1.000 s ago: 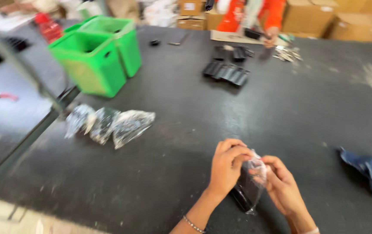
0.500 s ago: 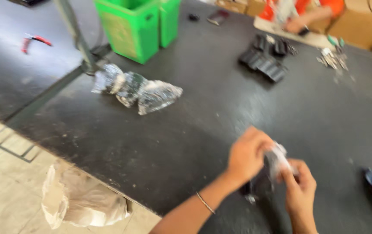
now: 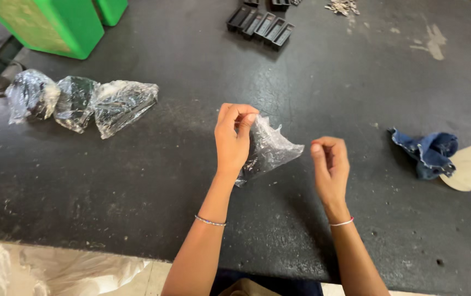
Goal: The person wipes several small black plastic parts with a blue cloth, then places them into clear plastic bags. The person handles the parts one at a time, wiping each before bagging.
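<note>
A: Largest container?
B: Green bin (image 3: 49,24), top left of the dark table (image 3: 153,186); contents out of view.

A: Packages?
B: Three filled clear bags (image 3: 79,102) lie left. The left hand (image 3: 233,140) pinches a fourth clear bag (image 3: 271,149), holding something dark, mid-table.

A: Right hand (image 3: 330,164)?
B: Loosely curled, empty, just beside the bag.
</note>
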